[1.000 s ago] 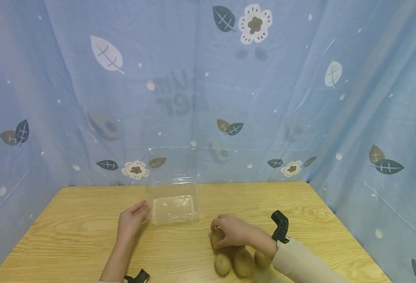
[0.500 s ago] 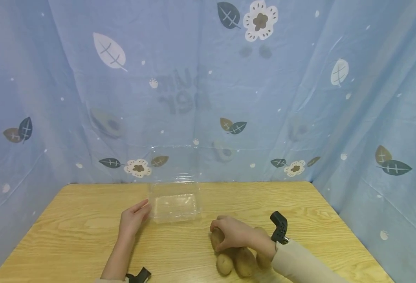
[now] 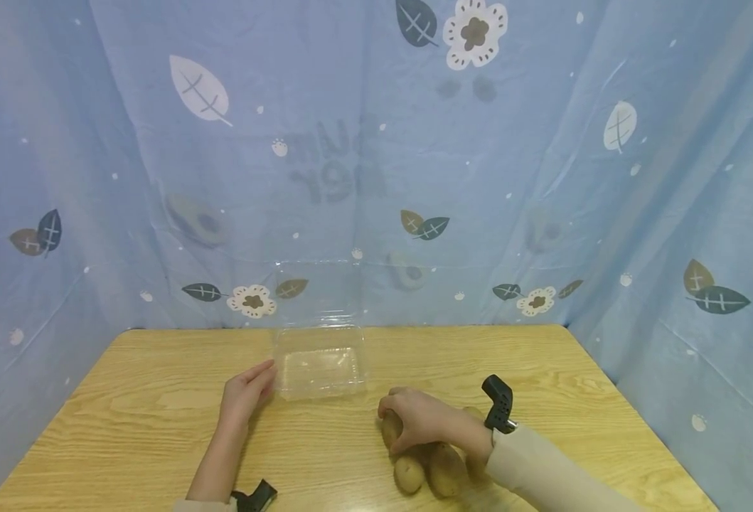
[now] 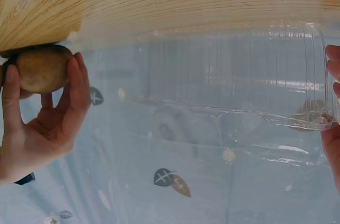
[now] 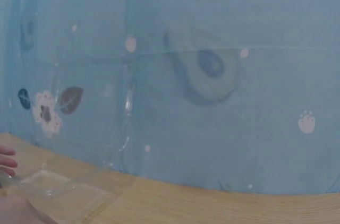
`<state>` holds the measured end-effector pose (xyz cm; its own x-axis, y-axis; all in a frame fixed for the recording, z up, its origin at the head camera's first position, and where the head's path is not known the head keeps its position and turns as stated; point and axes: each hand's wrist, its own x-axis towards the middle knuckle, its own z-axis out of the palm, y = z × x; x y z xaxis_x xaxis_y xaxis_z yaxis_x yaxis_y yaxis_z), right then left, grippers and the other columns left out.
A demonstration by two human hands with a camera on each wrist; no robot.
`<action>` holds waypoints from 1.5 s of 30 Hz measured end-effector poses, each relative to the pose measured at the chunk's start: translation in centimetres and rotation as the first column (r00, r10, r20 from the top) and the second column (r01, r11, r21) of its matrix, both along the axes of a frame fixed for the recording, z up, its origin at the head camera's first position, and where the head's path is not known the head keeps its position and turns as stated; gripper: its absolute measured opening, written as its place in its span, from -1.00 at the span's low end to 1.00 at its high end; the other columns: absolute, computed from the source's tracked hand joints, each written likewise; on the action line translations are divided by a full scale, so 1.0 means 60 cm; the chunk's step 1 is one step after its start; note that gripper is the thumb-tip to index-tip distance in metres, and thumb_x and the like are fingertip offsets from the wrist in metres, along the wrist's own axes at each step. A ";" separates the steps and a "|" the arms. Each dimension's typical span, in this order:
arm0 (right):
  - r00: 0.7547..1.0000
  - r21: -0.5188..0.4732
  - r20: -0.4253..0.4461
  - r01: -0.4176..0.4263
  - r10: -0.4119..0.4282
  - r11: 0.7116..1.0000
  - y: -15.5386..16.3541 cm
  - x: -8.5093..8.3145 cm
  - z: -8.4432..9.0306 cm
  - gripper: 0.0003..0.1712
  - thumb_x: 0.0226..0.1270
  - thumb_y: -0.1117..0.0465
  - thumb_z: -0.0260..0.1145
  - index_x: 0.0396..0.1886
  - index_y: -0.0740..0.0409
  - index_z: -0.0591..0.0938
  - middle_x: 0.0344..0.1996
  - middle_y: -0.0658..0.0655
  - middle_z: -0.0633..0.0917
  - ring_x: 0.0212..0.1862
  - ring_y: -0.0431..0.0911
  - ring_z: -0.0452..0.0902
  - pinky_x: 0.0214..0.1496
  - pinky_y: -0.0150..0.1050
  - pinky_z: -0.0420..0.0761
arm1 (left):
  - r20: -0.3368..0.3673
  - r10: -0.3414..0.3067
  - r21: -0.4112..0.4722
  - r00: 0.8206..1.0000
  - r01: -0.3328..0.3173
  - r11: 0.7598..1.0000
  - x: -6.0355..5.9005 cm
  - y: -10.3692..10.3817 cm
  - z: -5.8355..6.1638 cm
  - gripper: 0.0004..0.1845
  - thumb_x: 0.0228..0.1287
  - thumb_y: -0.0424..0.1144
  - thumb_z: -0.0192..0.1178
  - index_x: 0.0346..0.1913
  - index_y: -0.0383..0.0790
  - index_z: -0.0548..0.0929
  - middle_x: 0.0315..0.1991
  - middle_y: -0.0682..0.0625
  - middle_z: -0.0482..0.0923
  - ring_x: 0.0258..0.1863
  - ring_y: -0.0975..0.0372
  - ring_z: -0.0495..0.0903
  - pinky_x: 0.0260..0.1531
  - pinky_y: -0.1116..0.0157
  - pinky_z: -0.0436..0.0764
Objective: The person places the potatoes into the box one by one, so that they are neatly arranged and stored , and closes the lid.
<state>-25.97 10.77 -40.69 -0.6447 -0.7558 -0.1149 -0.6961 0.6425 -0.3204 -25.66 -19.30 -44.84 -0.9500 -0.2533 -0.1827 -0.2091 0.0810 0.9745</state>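
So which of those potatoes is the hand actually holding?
The farthest potato, gripped by the right hand. The other potatoes lie on the table near the wrist, ungripped.

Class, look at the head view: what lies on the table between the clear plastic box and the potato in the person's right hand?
Only bare wooden table lies between the clear plastic box and the potato in the right hand, as the head view shows.

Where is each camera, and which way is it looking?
Head: up high, looking down the table; shows left hand, right hand, both forearms.
Left wrist: picture flipped, looks across the box at the right hand gripping a potato; left fingers at the edge.
Right wrist: faces the curtain; left fingertips at the left edge.
All three show the clear box.
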 end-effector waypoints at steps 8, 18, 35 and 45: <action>0.999 0.012 -0.037 -0.021 0.022 1.000 0.000 -0.005 -0.001 -0.49 -0.22 0.09 0.53 -0.20 0.12 0.60 -0.32 -0.05 0.54 -0.29 -0.28 0.41 -0.24 -0.47 0.50 | 0.008 -0.009 0.046 1.000 0.008 0.999 -0.002 0.000 0.000 -0.51 0.28 -0.14 0.06 0.19 -0.37 0.41 0.18 -0.28 0.36 -0.08 0.21 0.51 -0.21 0.54 0.58; 0.995 0.015 -0.060 -0.083 0.083 0.996 -0.027 -0.026 0.044 -0.51 -0.24 0.22 0.47 -0.17 0.17 0.61 -0.26 0.02 0.60 -0.23 -0.21 0.45 -0.23 -0.49 0.50 | 0.015 0.012 0.087 1.000 -0.013 0.996 -0.005 0.000 -0.003 -0.51 0.27 -0.17 0.07 0.18 -0.39 0.41 0.11 -0.22 0.43 -0.17 0.30 0.53 -0.23 0.56 0.58; 0.988 -0.076 -0.043 -0.153 0.150 0.985 -0.088 -0.083 0.117 -0.61 -0.15 0.26 0.38 -0.19 0.16 0.65 -0.27 0.02 0.67 -0.32 -0.24 0.42 -0.32 -0.51 0.46 | -0.031 -0.001 0.115 1.000 0.005 0.993 -0.003 0.005 -0.006 -0.50 0.33 -0.19 0.00 0.22 -0.45 0.34 0.27 -0.30 0.25 0.17 0.02 0.34 -0.03 0.49 0.54; 0.997 -0.056 -0.005 -0.073 0.073 0.996 -0.146 -0.130 0.093 -0.59 -0.09 0.21 0.41 -0.14 0.15 0.64 -0.18 0.06 0.67 -0.25 -0.18 0.47 -0.32 -0.48 0.47 | -0.025 0.017 0.125 1.000 -0.013 0.992 -0.009 0.003 -0.010 -0.53 0.31 -0.21 0.01 0.18 -0.46 0.38 0.24 -0.30 0.29 0.00 0.20 0.46 -0.21 0.63 0.53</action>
